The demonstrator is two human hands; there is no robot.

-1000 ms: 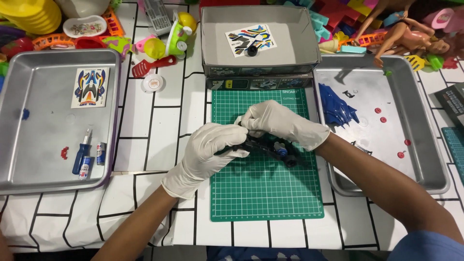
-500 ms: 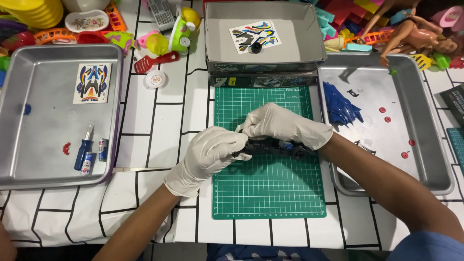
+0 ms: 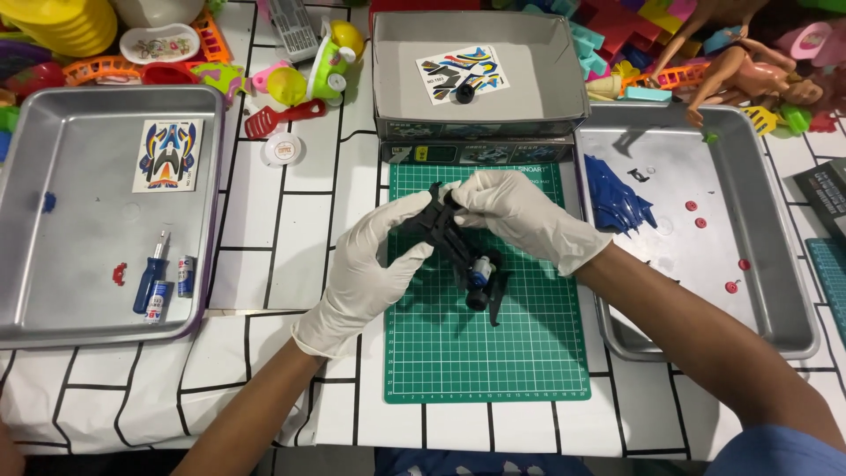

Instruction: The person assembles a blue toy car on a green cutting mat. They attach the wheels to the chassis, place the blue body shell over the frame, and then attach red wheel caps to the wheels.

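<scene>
Both of my hands wear white gloves and hold a black toy car chassis (image 3: 460, 251) above the green cutting mat (image 3: 485, 353). My left hand (image 3: 374, 264) grips its near end from the left. My right hand (image 3: 520, 216) pinches its upper end with the fingertips. The chassis is tilted, and a small blue and white motor (image 3: 479, 269) and a black wheel (image 3: 477, 298) show at its lower end.
A metal tray (image 3: 53, 132) at left holds a sticker sheet (image 3: 167, 156), a blue screwdriver (image 3: 148, 275) and small batteries. A metal tray (image 3: 775, 282) at right holds a blue car body (image 3: 617, 204) and red parts. A grey box (image 3: 529, 79) stands behind the mat; toys crowd the back.
The chassis has been lifted and turned from lying roughly level to tilted, with its motor end now pointing toward me. My right hand has moved to its upper end.
</scene>
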